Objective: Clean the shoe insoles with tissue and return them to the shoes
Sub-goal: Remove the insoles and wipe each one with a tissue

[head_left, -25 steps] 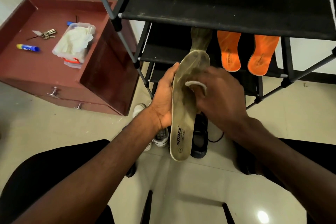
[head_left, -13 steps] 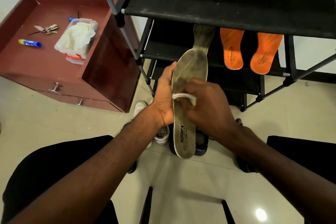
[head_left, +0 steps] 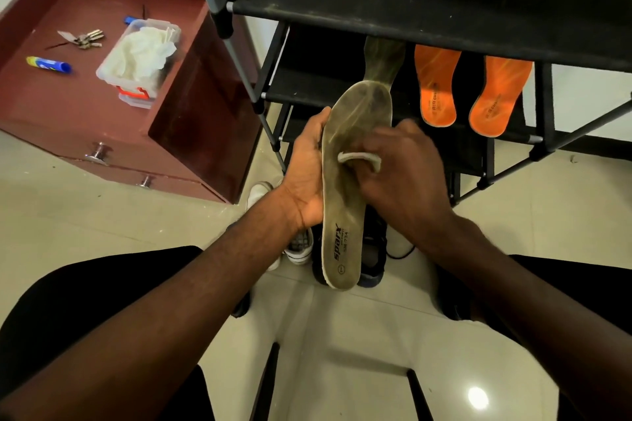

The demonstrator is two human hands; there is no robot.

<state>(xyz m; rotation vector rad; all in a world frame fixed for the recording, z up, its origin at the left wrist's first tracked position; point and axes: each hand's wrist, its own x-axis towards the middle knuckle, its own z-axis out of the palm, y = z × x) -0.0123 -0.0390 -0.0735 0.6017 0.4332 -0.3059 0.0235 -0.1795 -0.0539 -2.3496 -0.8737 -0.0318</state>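
My left hand [head_left: 306,167] grips a dirty grey insole [head_left: 345,236] by its left edge, holding it upright in front of me with the heel down. My right hand [head_left: 400,167] pinches a folded white tissue [head_left: 359,158] and presses it against the middle of the insole. A second grey insole [head_left: 383,58] leans on the black shoe rack's [head_left: 410,10] middle shelf. Two orange insoles [head_left: 437,85] [head_left: 499,96] lean beside it. A white sneaker [head_left: 299,244] and a dark shoe [head_left: 371,256] sit on the floor below the held insole.
A dark red cabinet [head_left: 102,120] stands at the left, carrying a clear plastic box of tissues [head_left: 140,58], keys [head_left: 85,39] and a blue tube [head_left: 49,64]. My knees in black trousers frame the pale tiled floor [head_left: 342,335].
My right hand slid the tissue down the insole toward the heel, then back up to its middle. The insole stays in my left hand.
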